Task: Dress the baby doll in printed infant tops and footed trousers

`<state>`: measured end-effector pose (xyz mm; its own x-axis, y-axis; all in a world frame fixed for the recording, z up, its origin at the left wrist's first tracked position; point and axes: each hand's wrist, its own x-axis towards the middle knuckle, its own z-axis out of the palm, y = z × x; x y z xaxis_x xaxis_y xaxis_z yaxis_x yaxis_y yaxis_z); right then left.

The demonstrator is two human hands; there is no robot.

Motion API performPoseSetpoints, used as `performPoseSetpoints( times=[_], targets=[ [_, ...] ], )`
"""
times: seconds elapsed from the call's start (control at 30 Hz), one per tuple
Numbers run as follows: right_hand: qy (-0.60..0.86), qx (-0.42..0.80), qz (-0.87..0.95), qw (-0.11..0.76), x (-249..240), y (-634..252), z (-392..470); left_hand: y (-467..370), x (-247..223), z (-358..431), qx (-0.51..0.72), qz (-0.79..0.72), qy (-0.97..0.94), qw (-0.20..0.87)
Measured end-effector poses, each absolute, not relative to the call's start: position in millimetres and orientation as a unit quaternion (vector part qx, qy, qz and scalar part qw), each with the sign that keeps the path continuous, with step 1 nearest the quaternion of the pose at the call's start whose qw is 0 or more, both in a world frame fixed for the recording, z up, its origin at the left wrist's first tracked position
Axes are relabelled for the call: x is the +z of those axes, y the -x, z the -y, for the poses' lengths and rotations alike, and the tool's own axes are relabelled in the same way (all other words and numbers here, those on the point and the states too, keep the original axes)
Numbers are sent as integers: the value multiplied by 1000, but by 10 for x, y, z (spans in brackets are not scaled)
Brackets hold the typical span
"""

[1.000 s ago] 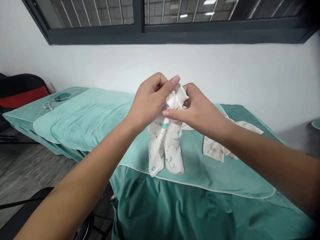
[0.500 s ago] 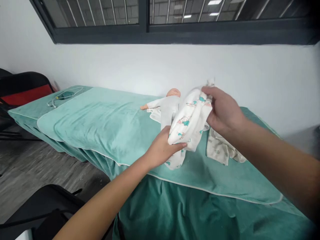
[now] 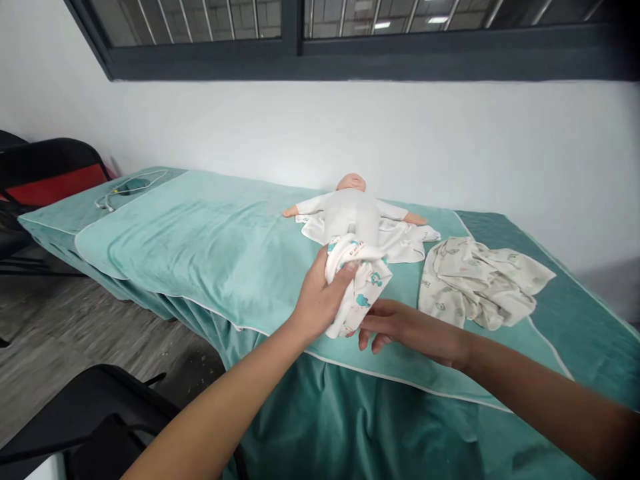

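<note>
My left hand (image 3: pixel 323 293) is closed around a bunched white baby garment (image 3: pixel 371 280) with green and pink prints, the thumb lying across its folds. Just below and to the right of the garment, my right hand (image 3: pixel 395 325) has its fingers loosely bent and apart, with nothing visible in them. Its fingertips are close to the garment's lower edge; whether they touch I cannot tell. Beyond, a baby doll (image 3: pixel 354 210) with a pale cloth body lies with its arms spread. The garment and my left hand hide its lower part. Under the doll is a white printed cloth (image 3: pixel 403 241).
A crumpled cream printed cloth (image 3: pixel 483 280) lies to the right on the green-covered bed (image 3: pixel 210 233). A white cable (image 3: pixel 106 200) rests at the bed's far left. Black chairs (image 3: pixel 90 407) stand nearby, and the wall (image 3: pixel 240 127) runs along the back.
My right hand has let go of the garment's upper end and moved down below it. The garment is now bunched lower in my left hand, uncovering the doll's other arm.
</note>
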<state>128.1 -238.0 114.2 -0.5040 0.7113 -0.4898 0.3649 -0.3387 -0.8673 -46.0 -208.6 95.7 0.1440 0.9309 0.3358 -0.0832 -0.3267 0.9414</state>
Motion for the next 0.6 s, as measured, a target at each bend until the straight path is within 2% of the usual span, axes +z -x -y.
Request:
performPoseSetpoints(
  times=[0.27, 0.43, 0.6],
  targets=[
    [431, 644, 599, 202, 1080, -1278, 2273, 494, 861, 2097, 464, -352, -601, 547],
    [411, 636, 615, 222, 1022, -1353, 2194, 616, 760, 1931, 503, -412, -594, 474],
    [456, 593, 609, 264, 1120, -1483, 2057, 853, 676, 1338, 504, -530, -559, 391]
  ],
)
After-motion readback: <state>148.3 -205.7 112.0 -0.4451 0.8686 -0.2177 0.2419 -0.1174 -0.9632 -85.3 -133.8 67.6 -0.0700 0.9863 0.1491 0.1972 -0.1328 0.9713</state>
